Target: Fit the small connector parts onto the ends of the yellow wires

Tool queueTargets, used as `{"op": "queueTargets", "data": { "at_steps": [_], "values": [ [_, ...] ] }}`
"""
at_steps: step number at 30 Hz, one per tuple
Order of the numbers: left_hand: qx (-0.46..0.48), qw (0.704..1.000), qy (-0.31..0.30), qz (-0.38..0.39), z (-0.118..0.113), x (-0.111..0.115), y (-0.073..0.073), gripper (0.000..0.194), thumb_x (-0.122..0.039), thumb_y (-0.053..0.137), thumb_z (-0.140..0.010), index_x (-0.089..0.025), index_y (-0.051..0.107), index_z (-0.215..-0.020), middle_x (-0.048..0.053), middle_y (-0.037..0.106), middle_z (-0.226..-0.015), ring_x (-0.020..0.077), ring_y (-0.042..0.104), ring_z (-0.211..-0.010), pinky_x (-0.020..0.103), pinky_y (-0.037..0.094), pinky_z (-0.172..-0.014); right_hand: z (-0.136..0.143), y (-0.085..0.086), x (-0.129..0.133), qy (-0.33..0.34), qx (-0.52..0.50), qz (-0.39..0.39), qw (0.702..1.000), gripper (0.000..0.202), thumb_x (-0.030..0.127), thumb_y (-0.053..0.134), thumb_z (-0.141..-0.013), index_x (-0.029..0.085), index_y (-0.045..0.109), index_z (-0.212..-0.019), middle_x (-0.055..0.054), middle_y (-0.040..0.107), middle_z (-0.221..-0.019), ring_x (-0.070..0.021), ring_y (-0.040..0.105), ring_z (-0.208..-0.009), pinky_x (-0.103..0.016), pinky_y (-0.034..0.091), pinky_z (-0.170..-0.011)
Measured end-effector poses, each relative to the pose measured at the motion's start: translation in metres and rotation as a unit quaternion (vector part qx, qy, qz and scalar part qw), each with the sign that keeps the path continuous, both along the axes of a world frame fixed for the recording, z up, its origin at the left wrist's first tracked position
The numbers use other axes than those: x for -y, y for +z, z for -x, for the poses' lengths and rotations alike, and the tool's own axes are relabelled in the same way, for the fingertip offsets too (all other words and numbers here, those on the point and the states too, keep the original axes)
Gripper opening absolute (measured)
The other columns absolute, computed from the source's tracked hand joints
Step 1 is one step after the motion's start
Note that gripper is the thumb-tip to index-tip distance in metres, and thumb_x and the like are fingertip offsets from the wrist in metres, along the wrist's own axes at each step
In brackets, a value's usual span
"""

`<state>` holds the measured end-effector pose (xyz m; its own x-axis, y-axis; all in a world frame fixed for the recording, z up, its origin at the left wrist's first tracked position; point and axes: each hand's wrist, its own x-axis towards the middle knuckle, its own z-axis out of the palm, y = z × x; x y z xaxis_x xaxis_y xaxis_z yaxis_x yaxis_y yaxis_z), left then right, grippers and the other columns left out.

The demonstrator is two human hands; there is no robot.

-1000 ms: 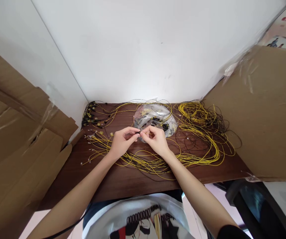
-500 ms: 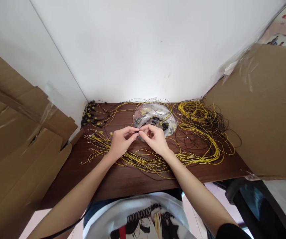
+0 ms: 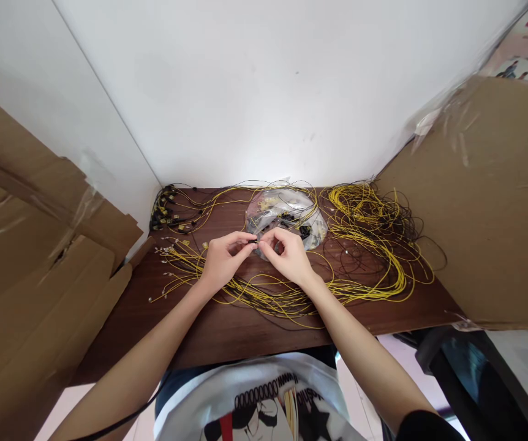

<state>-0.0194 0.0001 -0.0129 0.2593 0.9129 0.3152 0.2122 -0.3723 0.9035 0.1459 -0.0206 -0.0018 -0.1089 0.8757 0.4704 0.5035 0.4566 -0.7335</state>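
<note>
Between my fingertips, over the middle of the table, is a small black connector (image 3: 253, 241). The thumb and forefinger of my left hand (image 3: 223, 260) pinch it. Just to its right, my right hand (image 3: 286, 254) is closed in a pinch; what lies between those fingertips is too small to make out. Behind my hands sits a clear plastic bag (image 3: 286, 205) with black and yellow small parts in it. Under my wrists runs a bundle of yellow and black wires (image 3: 264, 297), its tipped ends fanned out to the left.
Wires with black connectors (image 3: 165, 211) lie at the back left. A tangled heap of yellow and black wire (image 3: 360, 205) fills the right side. Cardboard walls (image 3: 484, 202) flank the brown table (image 3: 190, 343), and a white wall (image 3: 245, 92) stands behind.
My fingertips have parted slightly, so more of the black connector shows between them. Everything on the table lies as before.
</note>
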Motion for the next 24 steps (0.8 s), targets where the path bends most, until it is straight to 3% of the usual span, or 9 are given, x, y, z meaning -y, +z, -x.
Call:
{"op": "queueTargets", "data": {
  "at_steps": [20,24],
  "values": [
    [-0.066,0.996,-0.012,-0.053,-0.0001,0.0026,0.0059,0.017,-0.022,0.060,-0.077,-0.016,0.069,-0.090,0.005,0.070,-0.084,0.0160,0.064,-0.073,0.026,0.051,-0.069,0.0002,-0.0022,0.0004,0.029,0.012,-0.007,0.999,0.009,0.015,0.053,-0.078,0.017,0.054,-0.069,0.001,0.053,-0.066,-0.0114,0.049,-0.060,-0.022,0.038,-0.057],
    [-0.043,0.999,-0.005,-0.030,0.0002,0.0019,0.0049,0.019,-0.025,0.061,-0.077,-0.015,0.069,-0.091,0.006,0.070,-0.084,0.0162,0.064,-0.072,0.026,0.051,-0.069,0.0003,-0.0017,0.0010,0.027,0.010,-0.001,1.000,0.010,0.018,0.052,-0.082,0.017,0.058,-0.074,0.000,0.055,-0.067,-0.0115,0.050,-0.061,-0.022,0.038,-0.056]
  ]
}}
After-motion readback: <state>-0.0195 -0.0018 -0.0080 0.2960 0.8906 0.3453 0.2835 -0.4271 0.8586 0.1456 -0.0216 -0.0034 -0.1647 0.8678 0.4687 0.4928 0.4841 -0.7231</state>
